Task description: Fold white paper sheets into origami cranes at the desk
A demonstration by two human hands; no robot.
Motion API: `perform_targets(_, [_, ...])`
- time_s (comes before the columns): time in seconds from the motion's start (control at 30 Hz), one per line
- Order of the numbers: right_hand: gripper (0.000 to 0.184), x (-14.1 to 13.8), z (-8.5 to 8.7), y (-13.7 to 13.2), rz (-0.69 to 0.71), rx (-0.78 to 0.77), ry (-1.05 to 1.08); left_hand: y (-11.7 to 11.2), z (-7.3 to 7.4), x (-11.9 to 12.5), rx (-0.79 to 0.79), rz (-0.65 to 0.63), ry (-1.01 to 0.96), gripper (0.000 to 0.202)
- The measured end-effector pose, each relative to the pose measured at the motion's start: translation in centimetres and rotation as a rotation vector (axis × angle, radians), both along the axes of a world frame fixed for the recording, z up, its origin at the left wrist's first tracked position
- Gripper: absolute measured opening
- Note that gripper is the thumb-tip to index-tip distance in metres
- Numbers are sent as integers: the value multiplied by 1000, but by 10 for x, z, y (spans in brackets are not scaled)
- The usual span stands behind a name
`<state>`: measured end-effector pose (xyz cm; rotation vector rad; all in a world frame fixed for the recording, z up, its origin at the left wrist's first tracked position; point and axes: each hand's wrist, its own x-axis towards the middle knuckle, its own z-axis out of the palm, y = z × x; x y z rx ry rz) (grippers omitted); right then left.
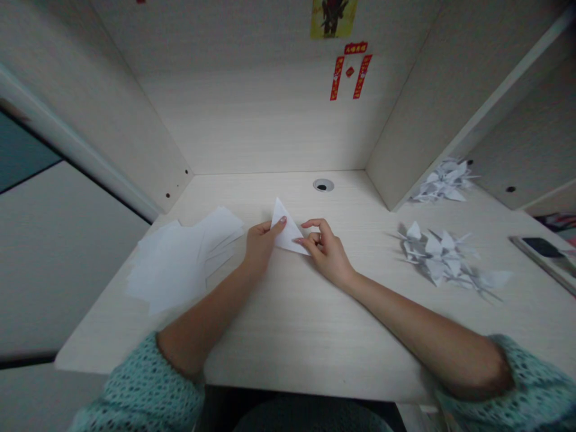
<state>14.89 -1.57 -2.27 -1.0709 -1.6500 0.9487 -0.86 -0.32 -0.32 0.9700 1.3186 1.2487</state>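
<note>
The left hand (260,246) and right hand (326,255) rest near the centre of a pale wood-grain counter (288,342), with the forearms lying across it. A folded white paper triangle (288,231) lies on the counter between the hands, one apex pointing away from the person.

Hand state is as follows. The left hand is partly closed, its fingertips pressed on the left side of the triangle. The right hand is also partly closed, with thumb and index finger gripping the triangle's lower right corner and the other fingers curled beside it.

A loose, overlapping pile of white paper sheets (173,264) lies on the counter just left of the left hand. Right of the right hand and well apart from it, a cluster of folded white paper cranes (438,258) lies on the surface. A second cluster of white paper cranes (443,183) sits farther back, beside the right wall panel. A black-screened phone (542,247) lies on a flat grey slab (526,252) at the right edge of the view. A round cable grommet (323,185) is set in the counter near the rear panel. Red paper decorations (351,72) and a yellow poster (333,18) are fixed to that panel. Teal patterned sleeves (144,384) cover both arms at the elbows.
</note>
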Motion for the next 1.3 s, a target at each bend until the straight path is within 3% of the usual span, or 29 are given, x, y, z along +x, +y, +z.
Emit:
perform_targets(0.2, [42,-1,-3,1,-99,-46,116,-2,-4,3,-5,23,-14,44])
perform_targets(0.47, [54,-5,-1,0,-208,-75,316,-4,1,6,29,55,-38,39])
perform_targets(0.67, [41,1,-4,-3,-213,56,232,10,10,-13,161,268,-56,40])
perform_targets(0.83, [19,4,1,-4,-193,331,-3,7,10,-11,163,52,176,37])
perform_targets(0.97, [45,3,5,-1,-146,486,-230,1,2,-2,110,-89,159,40])
perform_targets(1.3, [36,4,-5,2,-54,253,-147,6,8,-1,12,-203,-91,58])
